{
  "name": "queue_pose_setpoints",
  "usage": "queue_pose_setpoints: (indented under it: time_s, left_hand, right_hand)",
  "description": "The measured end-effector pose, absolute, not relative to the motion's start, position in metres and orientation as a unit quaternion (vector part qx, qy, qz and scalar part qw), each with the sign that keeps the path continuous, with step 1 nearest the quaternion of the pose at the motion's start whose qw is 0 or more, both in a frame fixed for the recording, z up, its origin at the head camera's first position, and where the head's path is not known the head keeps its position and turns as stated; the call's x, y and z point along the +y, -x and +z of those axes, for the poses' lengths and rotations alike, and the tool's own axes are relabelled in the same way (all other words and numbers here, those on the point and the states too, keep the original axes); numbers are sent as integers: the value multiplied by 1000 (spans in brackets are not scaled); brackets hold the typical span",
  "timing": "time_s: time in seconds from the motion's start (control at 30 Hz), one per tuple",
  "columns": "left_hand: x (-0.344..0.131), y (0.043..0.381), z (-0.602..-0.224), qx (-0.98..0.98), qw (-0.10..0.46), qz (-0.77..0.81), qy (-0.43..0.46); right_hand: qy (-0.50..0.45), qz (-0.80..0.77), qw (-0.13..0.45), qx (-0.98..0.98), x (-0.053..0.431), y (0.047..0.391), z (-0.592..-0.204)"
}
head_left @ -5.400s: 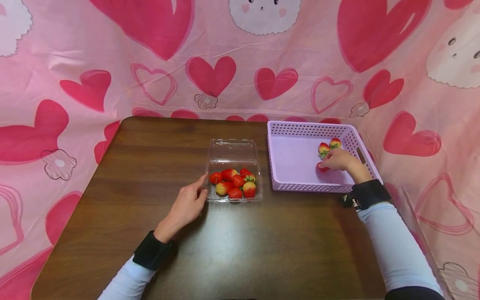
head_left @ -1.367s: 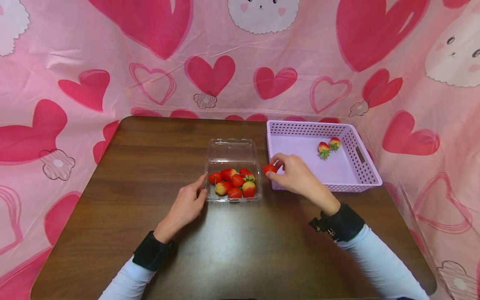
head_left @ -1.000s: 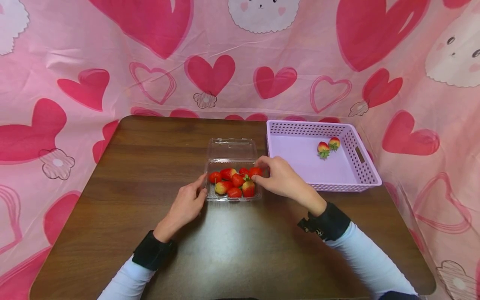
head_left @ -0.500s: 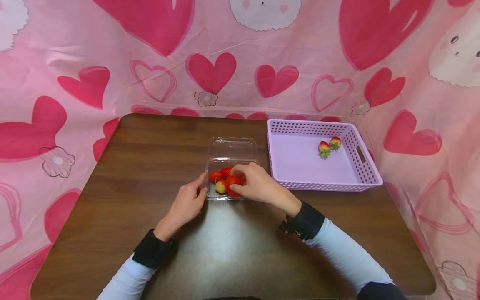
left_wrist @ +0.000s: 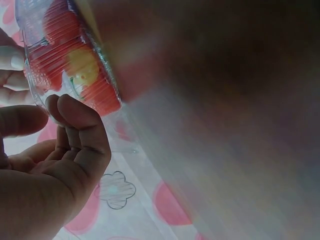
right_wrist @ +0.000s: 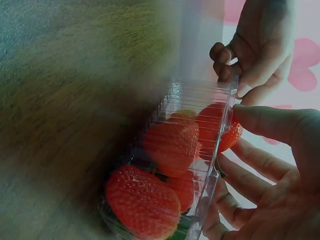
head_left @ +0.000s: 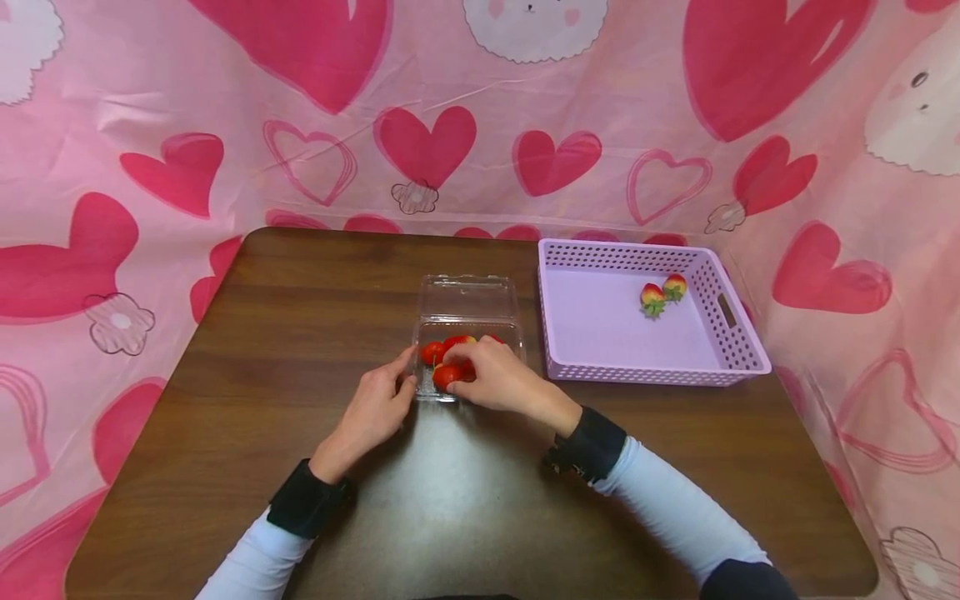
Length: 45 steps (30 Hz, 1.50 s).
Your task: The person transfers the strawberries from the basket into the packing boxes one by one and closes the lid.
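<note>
A clear plastic clamshell box (head_left: 468, 302) stands on the table with its lid folded back and several strawberries (head_left: 432, 353) inside. At its left side my left hand (head_left: 375, 404) holds the rim with thumb and curled fingers, as the left wrist view shows. My right hand (head_left: 506, 379) reaches over the box and pinches a red strawberry (head_left: 447, 377) between thumb and fingers, low among the others. That strawberry (right_wrist: 231, 137) shows at the rim in the right wrist view. Most of the box's right half is hidden beneath my right hand.
Right of the box stands a lilac perforated basket (head_left: 600, 329). Two strawberries (head_left: 652, 297) with green leaves lie toward its right side. Both stand on a dark wooden table (head_left: 322, 300), backed by a pink heart-patterned curtain (head_left: 337, 58).
My right hand has picked a strawberry from the basket and carried it left into the box, lately shifting toward the box's front left. My left hand has stayed at the box's left side.
</note>
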State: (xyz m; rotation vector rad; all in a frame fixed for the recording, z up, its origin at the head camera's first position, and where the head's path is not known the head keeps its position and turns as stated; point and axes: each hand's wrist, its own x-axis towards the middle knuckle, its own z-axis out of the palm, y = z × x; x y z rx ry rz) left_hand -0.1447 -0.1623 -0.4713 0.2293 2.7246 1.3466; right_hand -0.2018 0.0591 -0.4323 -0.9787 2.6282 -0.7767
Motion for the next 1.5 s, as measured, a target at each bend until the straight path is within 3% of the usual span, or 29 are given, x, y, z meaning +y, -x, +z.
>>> queue_pose_setpoints:
  time_s: [0.27, 1.5]
  left_hand:
    - [-162, 144, -471, 897, 44, 433, -72]
    - [-162, 145, -471, 898, 33, 432, -73]
  right_hand:
    - [337, -266, 138, 893, 59, 200, -432]
    - [361, -256, 83, 893, 52, 203, -439]
